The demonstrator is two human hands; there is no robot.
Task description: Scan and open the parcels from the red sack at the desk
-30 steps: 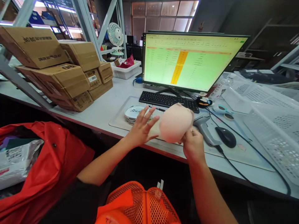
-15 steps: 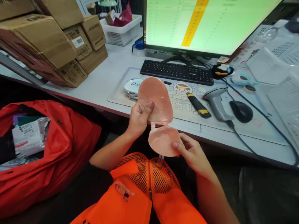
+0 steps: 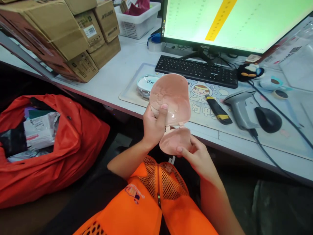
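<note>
A pinkish silicone stick-on bra [image 3: 174, 94] hangs between my hands, its two glossy cups joined by a small clasp. My left hand [image 3: 156, 125] grips the upper cup at its lower left, thumb across the inner face and fingers hidden behind. Pinched at its right edge by my right hand [image 3: 197, 151], the lower cup [image 3: 173, 142] tilts away from the upper one. Both cups are over the front edge of the desk [image 3: 110, 93], above my lap. Behind the upper cup a light blue oval case [image 3: 146, 84] is partly hidden.
On the desk mat are a yellow-black box cutter [image 3: 218, 111], a barcode scanner [image 3: 241, 109] and a mouse [image 3: 268, 119]. A keyboard [image 3: 195, 71] and monitor [image 3: 195, 23] stand behind. Cardboard boxes [image 3: 56, 36] are stacked left, above a red bag [image 3: 80, 153] of parcels.
The lower cup has tipped, so it looks narrower and more folded toward the upper cup. Both hands keep their grip. The whole view has shifted, with desk items appearing farther right.
</note>
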